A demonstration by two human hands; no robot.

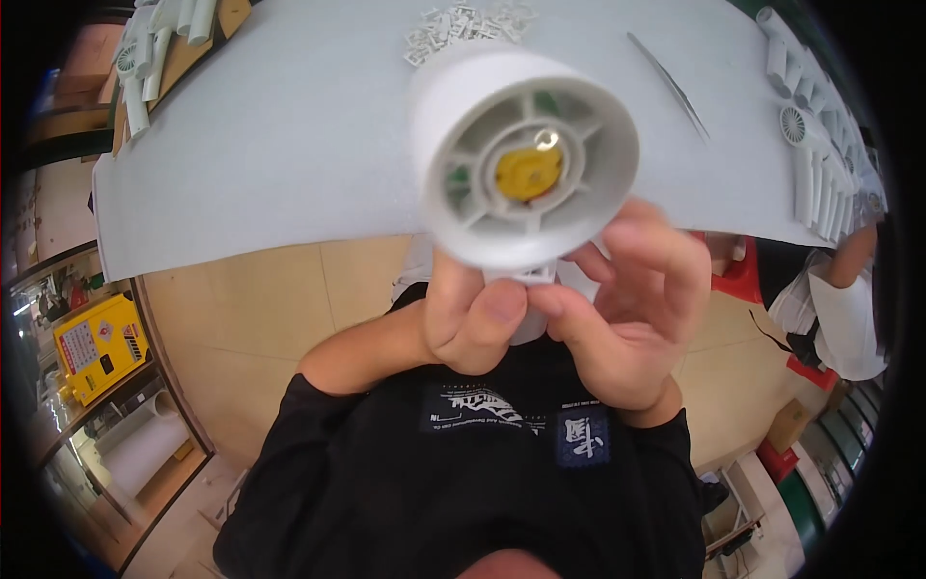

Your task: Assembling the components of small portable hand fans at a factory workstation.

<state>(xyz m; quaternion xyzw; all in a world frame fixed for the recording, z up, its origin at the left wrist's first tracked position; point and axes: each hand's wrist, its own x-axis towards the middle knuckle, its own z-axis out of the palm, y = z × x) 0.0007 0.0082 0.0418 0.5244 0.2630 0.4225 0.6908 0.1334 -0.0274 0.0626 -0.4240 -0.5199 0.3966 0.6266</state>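
Close in front of me is a white fan housing [436, 164], its wide round end tilted up at the camera. Inside that end, spokes run to a central ring around a yellow core [529, 175]; bits of green show between the spokes. My left hand [473, 314] is closed on the housing's underside, the thumb pressing near a small white plastic part [521, 275] below the rim. My right hand [632, 309] pinches the same spot with its thumb tip, its other fingers curled and slightly blurred behind. The lower end of the housing is largely hidden by my hands.
A pile of small white plastic parts [463, 29] lies at the back of the pale table [260, 145]. Metal tweezers [668, 85] rest to the right. White fan bodies lie at the far left [145, 68] and right [820, 174]. Another person's arm [851, 256] shows at the right.
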